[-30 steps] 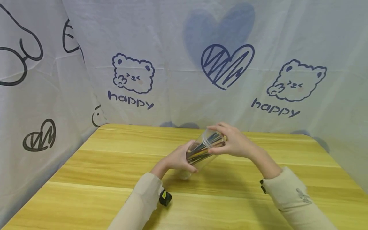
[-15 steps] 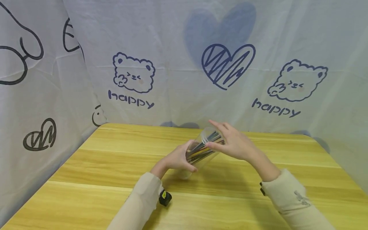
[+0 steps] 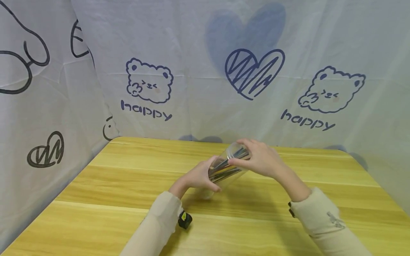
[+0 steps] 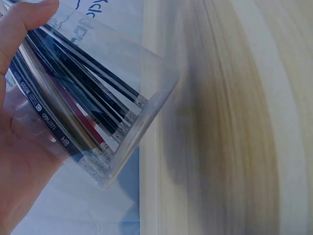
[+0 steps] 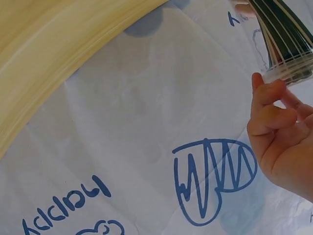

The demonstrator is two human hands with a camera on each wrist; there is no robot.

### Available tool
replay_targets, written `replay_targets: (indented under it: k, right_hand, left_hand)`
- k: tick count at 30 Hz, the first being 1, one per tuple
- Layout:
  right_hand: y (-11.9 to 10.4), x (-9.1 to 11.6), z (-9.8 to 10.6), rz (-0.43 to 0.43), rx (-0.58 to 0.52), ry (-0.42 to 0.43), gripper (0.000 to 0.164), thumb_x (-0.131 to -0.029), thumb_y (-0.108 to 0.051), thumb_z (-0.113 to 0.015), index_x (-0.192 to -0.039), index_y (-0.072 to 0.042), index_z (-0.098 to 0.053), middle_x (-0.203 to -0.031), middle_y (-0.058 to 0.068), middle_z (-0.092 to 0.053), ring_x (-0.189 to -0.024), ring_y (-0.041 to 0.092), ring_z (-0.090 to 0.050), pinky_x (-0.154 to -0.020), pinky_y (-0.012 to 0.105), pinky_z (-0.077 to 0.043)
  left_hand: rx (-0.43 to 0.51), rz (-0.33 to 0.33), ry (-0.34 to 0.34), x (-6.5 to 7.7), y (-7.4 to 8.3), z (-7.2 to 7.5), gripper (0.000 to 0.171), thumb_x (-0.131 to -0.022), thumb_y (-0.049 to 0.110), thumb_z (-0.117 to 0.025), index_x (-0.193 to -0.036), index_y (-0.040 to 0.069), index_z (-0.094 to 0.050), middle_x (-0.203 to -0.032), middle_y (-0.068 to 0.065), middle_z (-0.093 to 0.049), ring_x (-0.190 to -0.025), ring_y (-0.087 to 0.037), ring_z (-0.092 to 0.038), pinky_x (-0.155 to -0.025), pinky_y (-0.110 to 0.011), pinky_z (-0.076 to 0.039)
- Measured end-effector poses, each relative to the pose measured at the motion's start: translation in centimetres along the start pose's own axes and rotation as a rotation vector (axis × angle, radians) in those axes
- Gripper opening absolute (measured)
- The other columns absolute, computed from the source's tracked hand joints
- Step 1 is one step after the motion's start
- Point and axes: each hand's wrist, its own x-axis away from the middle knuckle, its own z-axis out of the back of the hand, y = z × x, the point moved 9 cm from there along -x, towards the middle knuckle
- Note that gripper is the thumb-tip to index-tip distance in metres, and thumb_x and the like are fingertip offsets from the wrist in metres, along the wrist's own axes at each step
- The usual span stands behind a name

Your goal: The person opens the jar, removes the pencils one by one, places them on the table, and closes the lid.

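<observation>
A clear plastic pencil jar [image 4: 161,81] is held tilted above the table, its lidded end up to the right. Several dark pencils [image 4: 73,81], one printed "HB", and a reddish one lie inside along its length. My left hand [image 3: 199,176] grips the lower part of the jar, thumb on the near side. At the upper end my right hand [image 3: 265,160] holds the clear lid [image 5: 288,72] between thumb and curled fingers. In the right wrist view the fingertips sit right at the lid's edge.
A wood-grain table [image 3: 105,192] lies beneath both hands. White cloth [image 3: 198,92] with drawn hearts and bears hangs behind it and along the left side. A black wrist device [image 3: 184,220] sits at my left cuff.
My right hand's fingers lifted off the lid half a second ago and are curled round it again now. The left hand and the jar have stayed almost still.
</observation>
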Motion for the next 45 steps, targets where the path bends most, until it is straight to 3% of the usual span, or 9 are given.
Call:
replay_targets:
  k: [5,14,21,25,29,33,39,45]
  right_hand:
    - [-0.1,0.0,0.0,0.040,-0.058,-0.010,0.067,-0.073,-0.050,-0.066,-0.126,-0.012,-0.047,-0.108,0.010,-0.057,-0.084,0.023,-0.055,-0.063,0.033,-0.046]
    - [-0.9,0.2,0.2,0.159,-0.102,-0.047,0.070,-0.068,-0.033,-0.070,-0.131,-0.017,-0.044,-0.118,0.013,-0.051,-0.082,0.020,-0.052,-0.062,0.031,-0.046]
    - [-1.5,0.5,0.4,0.224,-0.123,-0.078,0.074,-0.062,-0.020,-0.071,-0.132,-0.018,-0.044,-0.128,0.010,-0.045,-0.107,0.029,-0.046,-0.077,0.045,-0.044]
    - [-1.8,0.6,0.5,0.253,-0.110,-0.093,0.078,-0.063,-0.021,-0.072,-0.134,-0.016,-0.041,-0.134,0.012,-0.040,-0.116,0.034,-0.038,-0.082,0.052,-0.041]
    - [-1.5,0.6,0.5,0.196,-0.111,-0.102,0.085,-0.072,-0.041,-0.070,-0.141,-0.022,-0.025,-0.136,0.015,-0.034,-0.114,0.037,-0.040,-0.083,0.056,-0.039]
    - [-0.7,0.4,0.3,0.087,-0.108,-0.096,0.084,-0.078,-0.054,-0.059,-0.144,-0.025,-0.015,-0.135,0.017,-0.034,-0.102,0.033,-0.050,-0.077,0.051,-0.044]
    - [-0.1,0.1,0.1,-0.009,-0.061,-0.061,0.079,-0.077,-0.062,-0.052,-0.136,-0.013,-0.035,-0.119,0.014,-0.052,-0.098,0.027,-0.053,-0.074,0.044,-0.046]
    - [-0.2,-0.1,-0.1,-0.011,-0.060,-0.057,0.075,-0.074,-0.063,-0.056,-0.126,-0.009,-0.046,-0.100,0.007,-0.060,-0.081,0.019,-0.057,-0.065,0.035,-0.047]
  left_hand:
    - [-0.002,-0.015,-0.008,-0.1,0.1,-0.1,0.077,-0.063,-0.004,-0.073,-0.129,-0.002,-0.033,-0.121,-0.016,-0.049,-0.103,-0.027,-0.051,-0.085,-0.034,-0.042]
    - [-0.017,-0.023,-0.015,-0.1,-0.1,-0.1,0.078,-0.062,-0.004,-0.073,-0.129,-0.002,-0.032,-0.124,-0.017,-0.046,-0.109,-0.029,-0.047,-0.087,-0.032,-0.040]
    - [-0.024,-0.037,-0.021,-0.1,0.1,-0.1,0.080,-0.062,-0.004,-0.073,-0.130,-0.004,-0.031,-0.125,-0.018,-0.045,-0.112,-0.030,-0.046,-0.091,-0.035,-0.038]
    - [-0.020,-0.029,-0.018,-0.1,0.1,-0.1,0.080,-0.062,-0.004,-0.073,-0.130,-0.004,-0.031,-0.125,-0.018,-0.045,-0.111,-0.030,-0.046,-0.091,-0.036,-0.038]
    - [-0.024,-0.014,-0.009,-0.1,-0.1,0.0,0.079,-0.062,-0.004,-0.074,-0.129,-0.003,-0.033,-0.125,-0.017,-0.046,-0.111,-0.030,-0.046,-0.090,-0.036,-0.038]
    - [-0.018,-0.012,-0.010,-0.1,-0.2,0.0,0.078,-0.063,-0.003,-0.074,-0.129,-0.002,-0.033,-0.125,-0.017,-0.046,-0.110,-0.030,-0.047,-0.088,-0.035,-0.040]
    - [-0.011,-0.018,-0.010,0.0,-0.2,0.0,0.077,-0.063,-0.003,-0.073,-0.129,-0.002,-0.033,-0.124,-0.016,-0.047,-0.109,-0.030,-0.047,-0.088,-0.034,-0.041]
    - [-0.012,-0.023,-0.011,0.0,-0.1,0.0,0.079,-0.063,-0.002,-0.073,-0.130,-0.001,-0.032,-0.123,-0.016,-0.047,-0.108,-0.030,-0.048,-0.087,-0.033,-0.041]
